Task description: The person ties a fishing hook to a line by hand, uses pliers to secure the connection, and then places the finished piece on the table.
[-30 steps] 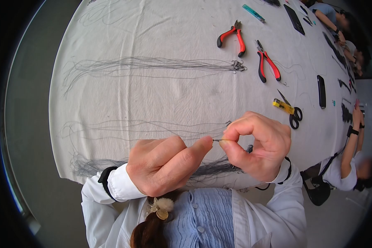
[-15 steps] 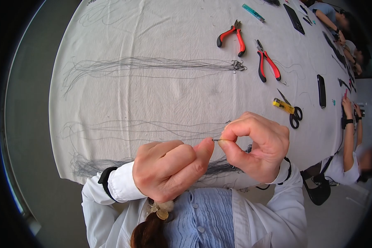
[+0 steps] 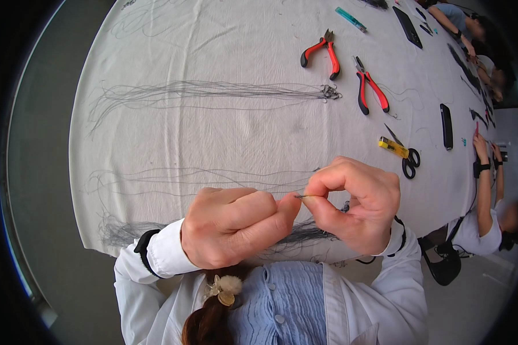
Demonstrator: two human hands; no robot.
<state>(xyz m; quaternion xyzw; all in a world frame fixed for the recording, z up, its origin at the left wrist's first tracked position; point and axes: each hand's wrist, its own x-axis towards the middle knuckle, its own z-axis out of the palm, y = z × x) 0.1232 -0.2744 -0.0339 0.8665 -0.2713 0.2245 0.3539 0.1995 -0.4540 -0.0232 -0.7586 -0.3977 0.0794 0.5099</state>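
Observation:
In front of my chest, both hands pinch at a tiny dark fishing hook (image 3: 300, 196), its thin shank showing between the fingertips. My left hand (image 3: 236, 224) is closed, thumb and forefinger at the shank's left end. From the other side, my right hand (image 3: 354, 201) pinches with thumb and forefinger; the rest of the hook is hidden there. Beyond the hands lie a few loose strands of grey line (image 3: 213, 171). A thick bundle of dark line (image 3: 121, 230) runs beneath my wrists. Farther off, another bundle of line (image 3: 213, 89) ends in a cluster of hooks (image 3: 330, 92).
On the white cloth (image 3: 242, 138) to the right lie two red-handled pliers (image 3: 322, 53) (image 3: 372, 89), black scissors (image 3: 410, 164), a yellow cutter (image 3: 393, 146), a teal cutter (image 3: 351, 19) and a black phone (image 3: 407, 27). Other people (image 3: 489, 230) sit along the right side.
Both hands keep their pinch on the hook. My left hand has turned slightly and my right hand has shifted a little left. The view has moved slightly.

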